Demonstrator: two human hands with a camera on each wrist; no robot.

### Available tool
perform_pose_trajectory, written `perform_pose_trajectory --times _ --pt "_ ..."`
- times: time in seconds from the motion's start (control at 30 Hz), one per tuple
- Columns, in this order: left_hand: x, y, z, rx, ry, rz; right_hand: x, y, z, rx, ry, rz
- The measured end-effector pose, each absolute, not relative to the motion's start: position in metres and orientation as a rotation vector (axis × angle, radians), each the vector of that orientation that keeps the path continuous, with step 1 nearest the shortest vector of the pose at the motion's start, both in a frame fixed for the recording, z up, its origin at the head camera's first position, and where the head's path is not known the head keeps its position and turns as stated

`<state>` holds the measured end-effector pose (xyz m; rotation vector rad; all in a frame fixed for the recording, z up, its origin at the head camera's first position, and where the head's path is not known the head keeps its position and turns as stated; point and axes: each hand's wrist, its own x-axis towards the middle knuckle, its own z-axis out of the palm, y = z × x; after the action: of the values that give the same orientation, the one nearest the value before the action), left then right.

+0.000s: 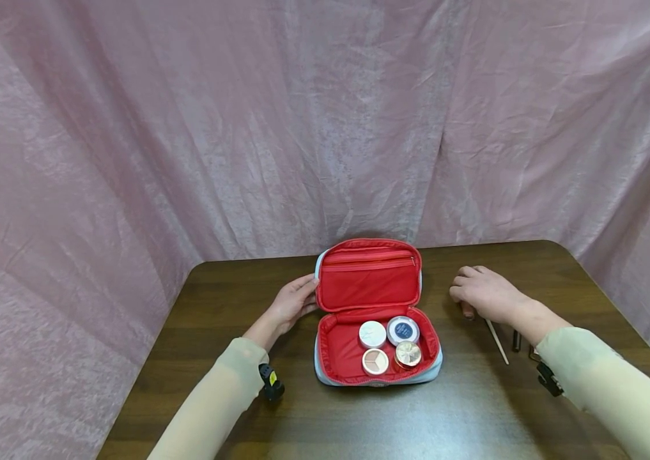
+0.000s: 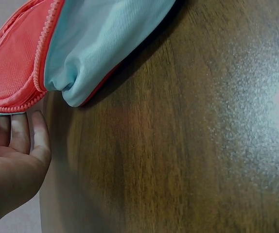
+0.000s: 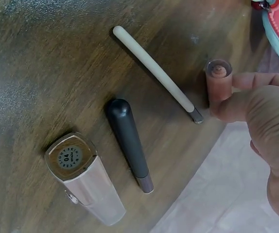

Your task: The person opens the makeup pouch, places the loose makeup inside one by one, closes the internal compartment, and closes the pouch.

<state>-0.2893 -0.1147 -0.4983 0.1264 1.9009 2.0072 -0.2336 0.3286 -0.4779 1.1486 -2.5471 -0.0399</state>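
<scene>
A light-blue makeup bag with a red lining (image 1: pixel 339 348) lies unzipped on the table, its lid raised. My left hand (image 1: pixel 294 300) grips the left edge of the lid (image 2: pixel 15 68), fingers behind it. Inside the bag's base are a white round compact (image 1: pixel 372 334), a compact with a blue centre (image 1: pixel 402 330), a three-part palette (image 1: pixel 375 362) and a gold-lidded jar (image 1: pixel 408 354). To the right of the bag, my right hand (image 1: pixel 488 295) pinches a small pinkish-brown lip gloss tube (image 3: pixel 219 90) between thumb and finger. Part of the tube is hidden by the hand.
Near the right hand lie a pale-handled brush (image 3: pixel 154 68), a dark-handled brush (image 3: pixel 127 138) and a foundation bottle (image 3: pixel 93 187) with a gold base. The wooden table (image 1: pixel 209 300) ends at a pink velvet curtain (image 1: pixel 244 128) behind.
</scene>
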Motion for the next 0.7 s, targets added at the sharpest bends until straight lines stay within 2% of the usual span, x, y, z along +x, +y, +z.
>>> perform_pose_trajectory --times 0.43,0.7 --pt "-0.29 -0.116 -0.499 0.124 1.913 1.987 -0.241 0.327 -0.483 1.22 -2.481 -0.136" --pt "-0.289 -0.115 -0.498 0.13 1.912 2.001 -0.236 0.331 -0.462 1.132 -2.412 0.133"
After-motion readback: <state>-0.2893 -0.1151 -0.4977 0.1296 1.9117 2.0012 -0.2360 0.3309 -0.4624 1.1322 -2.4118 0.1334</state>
